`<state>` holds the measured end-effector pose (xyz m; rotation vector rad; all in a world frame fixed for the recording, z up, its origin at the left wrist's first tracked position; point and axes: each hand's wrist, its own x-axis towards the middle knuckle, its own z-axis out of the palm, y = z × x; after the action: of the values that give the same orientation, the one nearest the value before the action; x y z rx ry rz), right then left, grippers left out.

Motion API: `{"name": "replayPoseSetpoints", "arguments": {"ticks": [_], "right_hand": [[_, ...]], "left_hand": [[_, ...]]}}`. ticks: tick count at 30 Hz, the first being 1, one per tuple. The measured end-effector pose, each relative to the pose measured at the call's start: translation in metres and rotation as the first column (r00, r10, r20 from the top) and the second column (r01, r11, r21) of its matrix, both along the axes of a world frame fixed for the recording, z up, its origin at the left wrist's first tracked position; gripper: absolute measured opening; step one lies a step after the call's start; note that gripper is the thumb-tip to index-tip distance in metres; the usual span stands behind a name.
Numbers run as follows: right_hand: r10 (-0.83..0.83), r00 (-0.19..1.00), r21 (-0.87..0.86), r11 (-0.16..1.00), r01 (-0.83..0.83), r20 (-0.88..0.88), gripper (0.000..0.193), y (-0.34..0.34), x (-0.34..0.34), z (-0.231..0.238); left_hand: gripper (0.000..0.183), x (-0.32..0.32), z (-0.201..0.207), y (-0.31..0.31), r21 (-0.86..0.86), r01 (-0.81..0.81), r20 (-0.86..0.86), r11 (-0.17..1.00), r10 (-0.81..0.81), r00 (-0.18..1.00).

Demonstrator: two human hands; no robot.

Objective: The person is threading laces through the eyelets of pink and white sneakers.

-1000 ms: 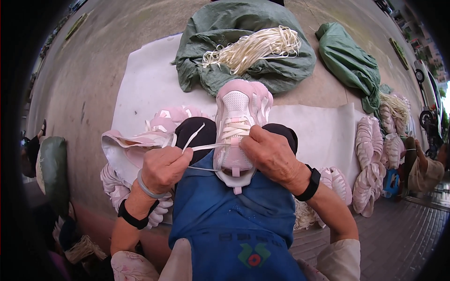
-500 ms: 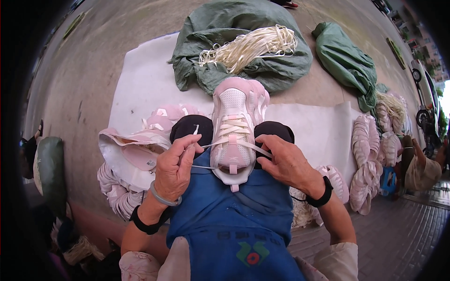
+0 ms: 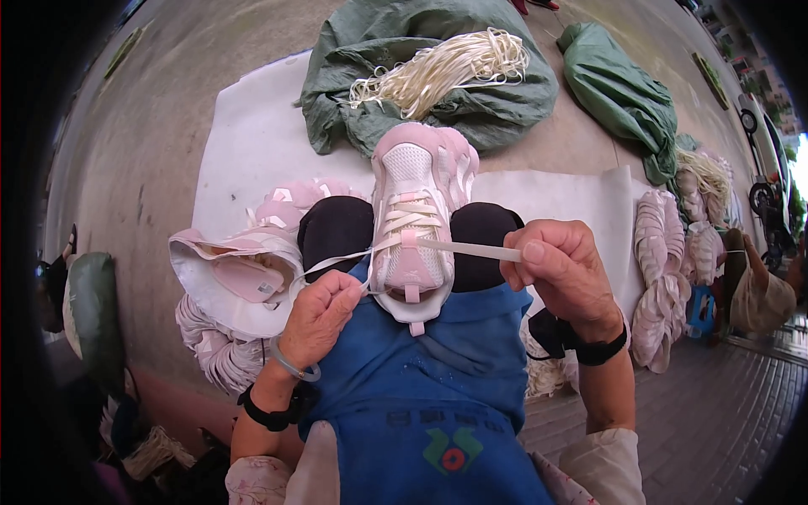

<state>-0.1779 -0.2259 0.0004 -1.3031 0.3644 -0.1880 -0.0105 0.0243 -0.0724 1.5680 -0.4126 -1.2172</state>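
Note:
A pink and white sneaker upper (image 3: pixel 410 252) rests between my knees, toe pointing away, with more uppers nested behind it. A flat cream shoelace (image 3: pixel 467 248) crosses its tongue and runs through the eyelets. My right hand (image 3: pixel 564 269) pinches one lace end, drawn taut to the right. My left hand (image 3: pixel 324 313) is closed at the left of the shoe's opening, its fingertips on a lace strand. Another stretch of lace loops above that hand toward the left.
Pink and white uppers (image 3: pixel 240 286) are heaped at my left on a white sheet (image 3: pixel 252 126). Ahead, a hank of laces (image 3: pixel 446 71) lies on a green sack (image 3: pixel 345 50). A second green sack (image 3: pixel 619 93) and stacked uppers (image 3: pixel 656 278) stand to the right. A blue apron (image 3: pixel 404 370) covers my lap.
My right hand has moved right and slightly up, stretching the lace out straight. My left hand has dropped lower, its fingers now closed together. The view has shifted slightly.

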Motion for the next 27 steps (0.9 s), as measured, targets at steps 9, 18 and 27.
{"name": "replayPoseSetpoints", "arguments": {"ticks": [9,18,27], "right_hand": [[-0.263,0.959,0.652,0.746,0.133,0.105,0.038,-0.006,-0.005,-0.018],[-0.067,0.912,0.555,0.811,-0.187,0.405,0.037,0.009,0.012,0.027],[-0.302,0.953,0.393,0.874,0.285,-0.019,0.031,-0.022,-0.031,-0.033]], "left_hand": [[0.018,0.008,0.006,0.006,0.005,0.048,0.098,0.999,-0.048,0.994],[0.018,0.008,-0.007,-0.011,-0.014,0.02,0.116,1.0,-0.018,0.993],[0.021,0.007,-0.019,-0.017,-0.05,0.018,0.159,0.999,-0.009,0.987]]}}
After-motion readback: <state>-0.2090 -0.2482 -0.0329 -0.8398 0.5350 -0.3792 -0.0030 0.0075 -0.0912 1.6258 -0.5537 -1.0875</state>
